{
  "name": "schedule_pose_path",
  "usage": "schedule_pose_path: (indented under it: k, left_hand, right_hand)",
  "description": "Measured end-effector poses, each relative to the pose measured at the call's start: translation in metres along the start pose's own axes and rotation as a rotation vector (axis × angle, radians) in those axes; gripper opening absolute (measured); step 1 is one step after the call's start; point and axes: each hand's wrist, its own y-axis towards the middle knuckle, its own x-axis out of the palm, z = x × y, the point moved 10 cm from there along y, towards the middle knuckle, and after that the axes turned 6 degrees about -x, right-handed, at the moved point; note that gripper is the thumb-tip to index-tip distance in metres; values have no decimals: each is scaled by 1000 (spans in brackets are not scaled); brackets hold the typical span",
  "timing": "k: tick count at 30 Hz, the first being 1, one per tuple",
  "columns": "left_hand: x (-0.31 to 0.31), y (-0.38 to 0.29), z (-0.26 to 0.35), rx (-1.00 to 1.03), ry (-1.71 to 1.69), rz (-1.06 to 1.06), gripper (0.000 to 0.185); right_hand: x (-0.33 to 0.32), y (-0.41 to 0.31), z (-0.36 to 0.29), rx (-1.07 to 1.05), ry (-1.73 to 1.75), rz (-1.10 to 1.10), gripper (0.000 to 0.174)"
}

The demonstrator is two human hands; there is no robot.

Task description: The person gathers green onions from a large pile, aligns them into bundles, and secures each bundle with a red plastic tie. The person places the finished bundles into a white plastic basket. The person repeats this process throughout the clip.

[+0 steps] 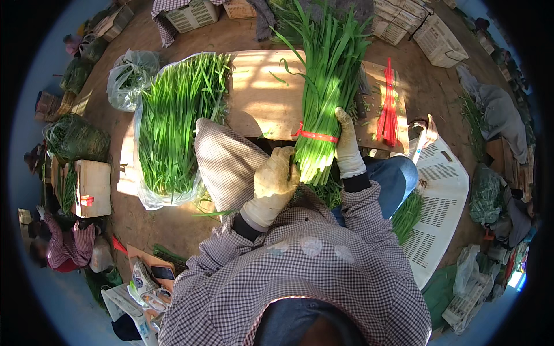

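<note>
A thick bundle of green garlic chives stands before me, its pale cut ends towards my lap. A red tie circles it near those ends, one tail sticking out on the left. My right hand, in a pale work glove, grips the bundle's right side, the thumb pointing up along the stems. Lower on the left, my gloved left hand has curled fingers against the stem ends; some fingertips are hidden. Beneath the leaves lies a wooden board. A bunch of red ties rests on its right part.
Loose chives fill a plastic-lined spot left of my knee, beside a clear plastic bag. At my right leans a white perforated crate with chives inside. More crates stand beyond the board. Another person sits far left.
</note>
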Motion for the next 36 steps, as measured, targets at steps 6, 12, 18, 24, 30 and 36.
schedule_pose_path:
  k: [6, 12, 18, 24, 30, 36]
  left_hand:
    - [0, 9, -14, -80, -70, -16, 26]
    - [22, 9, -45, -336, -310, -301, 23]
    - [56, 1, -64, -586, -719, -517, 17]
    - [65, -9, -71, -824, -894, -732, 19]
    - [67, -10, -64, -910, -967, -768, 17]
    - [69, 4, -60, -703, -841, -676, 14]
  right_hand:
    - [-21, 3, 20, 38, 148, 63, 38]
    - [-34, 3, 27, 9, 127, 115, 36]
    - [-28, 0, 25, 30, 120, 115, 33]
    - [-37, 0, 30, 28, 131, 98, 30]
    - [-65, 12, 40, -52, 25, 110, 31]
    - [-55, 4, 37, -34, 71, 103, 35]
